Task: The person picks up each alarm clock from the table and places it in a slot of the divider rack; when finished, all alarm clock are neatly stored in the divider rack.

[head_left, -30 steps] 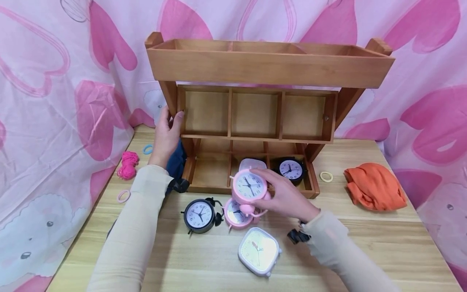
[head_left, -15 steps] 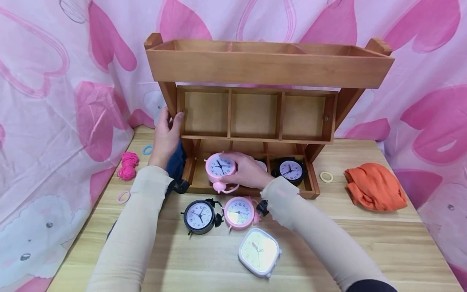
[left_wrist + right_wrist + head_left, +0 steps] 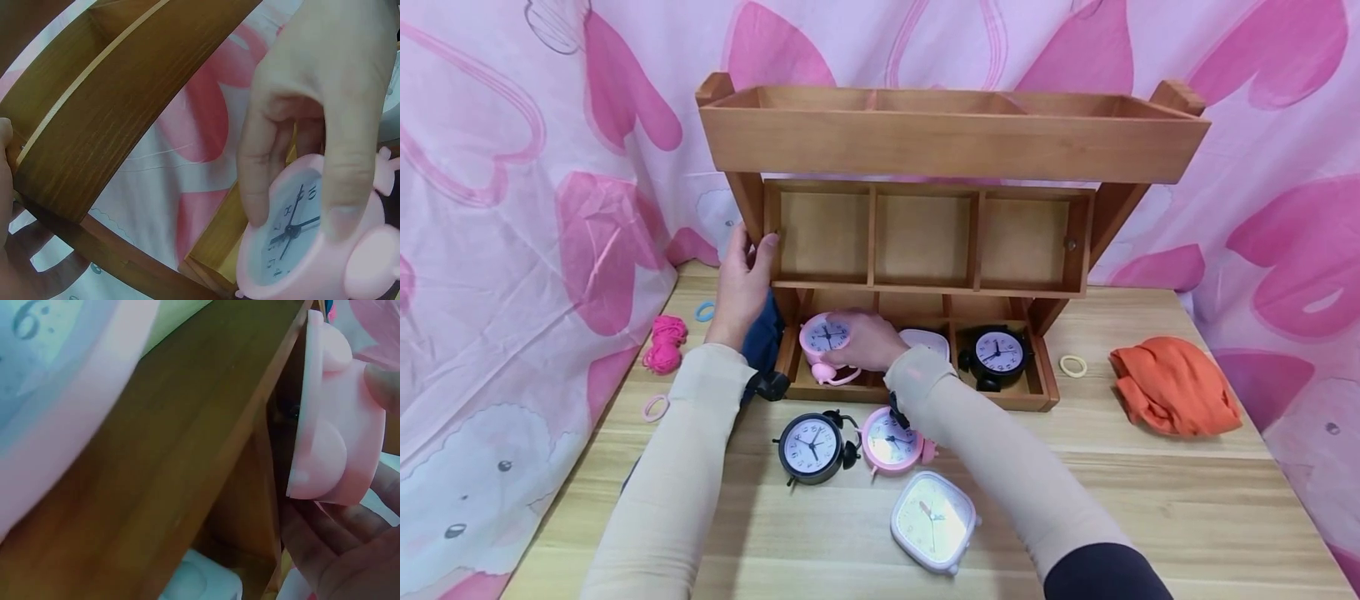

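Nearest on the tabletop (image 3: 1187,500) lie a white square alarm clock (image 3: 933,521), a pink clock (image 3: 889,441) and a black clock (image 3: 809,446). Farther back, the right hand (image 3: 865,342) grips a pink twin-bell alarm clock (image 3: 824,337) at the wooden shelf's (image 3: 955,150) bottom left compartment. The left hand (image 3: 741,279) grips the shelf's left upright.

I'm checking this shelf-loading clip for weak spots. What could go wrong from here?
The right hand holds the pink clock at the bottom-left compartment, upside down with its handle hanging over the front rail; the handle could snag there. The sleeve crosses just above another pink clock on the table and might knock it. The rack is steadied only by the left hand at its post, so a push could shift it.
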`<action>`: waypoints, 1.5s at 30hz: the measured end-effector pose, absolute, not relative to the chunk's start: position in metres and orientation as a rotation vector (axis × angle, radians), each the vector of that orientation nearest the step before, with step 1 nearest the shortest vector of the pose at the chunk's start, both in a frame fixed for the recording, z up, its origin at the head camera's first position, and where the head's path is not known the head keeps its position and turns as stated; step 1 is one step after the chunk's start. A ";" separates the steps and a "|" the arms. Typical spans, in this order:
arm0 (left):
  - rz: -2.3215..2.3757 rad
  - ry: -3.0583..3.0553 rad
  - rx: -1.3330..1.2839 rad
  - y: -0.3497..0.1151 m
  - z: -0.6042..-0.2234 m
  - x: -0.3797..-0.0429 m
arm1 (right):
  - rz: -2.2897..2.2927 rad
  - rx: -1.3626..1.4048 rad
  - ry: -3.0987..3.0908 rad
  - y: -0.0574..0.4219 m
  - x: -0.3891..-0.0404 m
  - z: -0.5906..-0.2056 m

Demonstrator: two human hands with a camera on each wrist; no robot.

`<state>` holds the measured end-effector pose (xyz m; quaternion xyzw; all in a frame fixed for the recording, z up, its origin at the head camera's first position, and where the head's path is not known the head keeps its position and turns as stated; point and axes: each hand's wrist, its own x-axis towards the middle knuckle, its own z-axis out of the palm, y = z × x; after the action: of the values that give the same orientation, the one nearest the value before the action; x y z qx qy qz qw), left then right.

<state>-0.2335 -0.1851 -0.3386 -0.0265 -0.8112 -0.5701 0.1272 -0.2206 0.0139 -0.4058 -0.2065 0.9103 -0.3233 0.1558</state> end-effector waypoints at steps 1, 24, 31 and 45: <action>-1.664 -2.365 -0.073 -0.184 -0.335 -0.231 | -0.911 -0.592 2.618 0.012 -0.222 -0.407; -1.631 -2.378 -0.067 -0.189 -0.350 -0.238 | -0.753 -0.782 2.633 0.025 -0.208 -0.407; -1.634 -2.362 -0.085 -0.188 -0.350 -0.238 | -0.972 -0.773 2.627 0.074 -0.175 -0.390; -1.632 -2.359 -0.092 -0.188 -0.348 -0.240 | -1.037 -0.843 2.743 0.158 -0.097 -0.400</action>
<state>-0.2399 -0.1880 -0.3483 -0.0316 -0.8144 -0.5634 0.1352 -0.0969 0.1582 -0.3998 -0.2762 0.8981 -0.3394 0.0452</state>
